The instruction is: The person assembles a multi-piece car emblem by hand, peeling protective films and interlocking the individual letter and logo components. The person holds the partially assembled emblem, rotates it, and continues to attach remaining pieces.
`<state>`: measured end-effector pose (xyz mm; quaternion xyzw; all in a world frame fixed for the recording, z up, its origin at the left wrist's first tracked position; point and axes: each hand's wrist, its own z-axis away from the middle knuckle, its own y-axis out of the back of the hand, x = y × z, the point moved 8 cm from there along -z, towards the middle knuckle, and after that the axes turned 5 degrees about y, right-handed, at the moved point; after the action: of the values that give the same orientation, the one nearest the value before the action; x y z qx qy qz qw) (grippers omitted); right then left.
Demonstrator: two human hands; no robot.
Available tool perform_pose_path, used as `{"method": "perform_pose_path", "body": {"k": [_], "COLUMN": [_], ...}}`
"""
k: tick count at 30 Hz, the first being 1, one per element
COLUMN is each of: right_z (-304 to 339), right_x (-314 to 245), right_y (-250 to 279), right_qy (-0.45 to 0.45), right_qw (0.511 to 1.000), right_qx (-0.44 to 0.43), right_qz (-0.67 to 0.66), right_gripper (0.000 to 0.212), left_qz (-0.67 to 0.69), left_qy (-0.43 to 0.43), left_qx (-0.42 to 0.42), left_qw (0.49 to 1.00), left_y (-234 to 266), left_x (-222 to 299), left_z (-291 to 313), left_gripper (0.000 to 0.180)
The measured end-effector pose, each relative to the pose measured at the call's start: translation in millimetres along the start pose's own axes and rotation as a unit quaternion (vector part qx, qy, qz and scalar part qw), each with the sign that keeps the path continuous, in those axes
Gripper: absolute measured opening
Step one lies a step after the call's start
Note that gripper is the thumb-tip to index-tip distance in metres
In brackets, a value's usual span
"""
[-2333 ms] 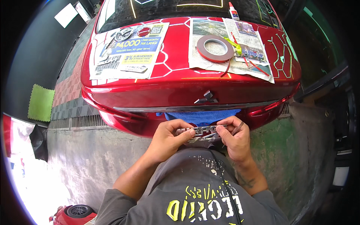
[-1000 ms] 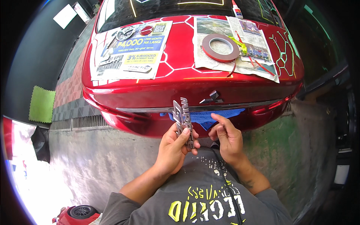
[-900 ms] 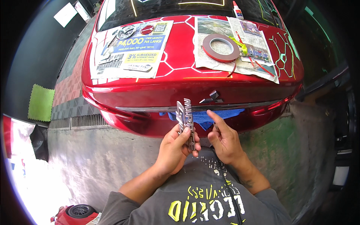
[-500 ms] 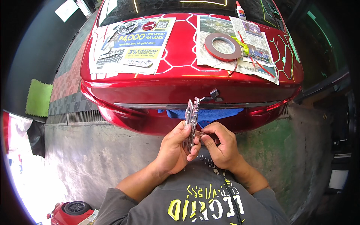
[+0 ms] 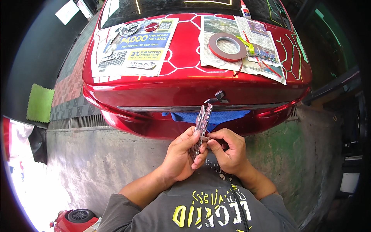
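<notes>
In front of my chest, my left hand (image 5: pixel 181 151) is closed around a thin chrome car emblem (image 5: pixel 201 123), seen nearly edge-on with notches along its side. The thumb presses its face, and the fingers wrap behind its lower part. My right hand (image 5: pixel 231 151) pinches a short greyish strip (image 5: pixel 205 138) against the emblem's right side; the strip looks like tape, though the fingers partly cover it. Just beyond the emblem's top, small dark pieces (image 5: pixel 219 95) cling to the red car trunk (image 5: pixel 154 92).
Newspaper (image 5: pixel 164 48) with badges lies on the trunk's left. On the right-hand newspaper (image 5: pixel 210 25) sit a tape roll (image 5: pixel 215 52), red strips and a yellow-green item. A glue bottle (image 5: pixel 245 11) stands behind. A blue cloth (image 5: pixel 228 116) hangs below the trunk edge.
The emblem has tilted, its top leaning farther right. My left hand has shifted slightly right with it, while my right hand keeps its pinch in nearly the same place.
</notes>
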<state>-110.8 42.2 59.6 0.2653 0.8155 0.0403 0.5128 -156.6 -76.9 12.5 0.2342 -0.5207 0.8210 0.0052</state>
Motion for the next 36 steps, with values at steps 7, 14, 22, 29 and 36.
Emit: {"method": "perform_pose_path", "body": {"k": [7, 14, 22, 29, 36], "right_z": [5, 6, 7, 10, 16], "right_x": [-1, -4, -4, 5, 9], "right_y": [3, 7, 11, 11, 15], "right_qy": [-0.002, 0.015, 0.007, -0.023, -0.018], "right_qw": [1.000, 1.000, 1.000, 0.998, 0.999], "right_qx": [0.005, 0.015, 0.015, 0.004, 0.016], "right_qz": [-0.004, -0.002, -0.016, -0.052, -0.047], "right_gripper": [0.015, 0.015, 0.014, 0.016, 0.017], "left_qz": [0.002, -0.006, -0.020, -0.051, -0.071], "left_qy": [0.006, 0.004, 0.001, -0.005, -0.021], "left_qx": [-0.012, -0.014, -0.033, 0.004, -0.008], "left_qw": [1.000, 1.000, 0.999, 0.999, 0.997], "left_y": [-4, -7, -7, -2, -14], "left_x": [-4, -8, -12, -12, -9], "left_z": [1, 1, -1, -2, -1], "left_gripper": [0.019, 0.021, 0.019, 0.018, 0.015]}}
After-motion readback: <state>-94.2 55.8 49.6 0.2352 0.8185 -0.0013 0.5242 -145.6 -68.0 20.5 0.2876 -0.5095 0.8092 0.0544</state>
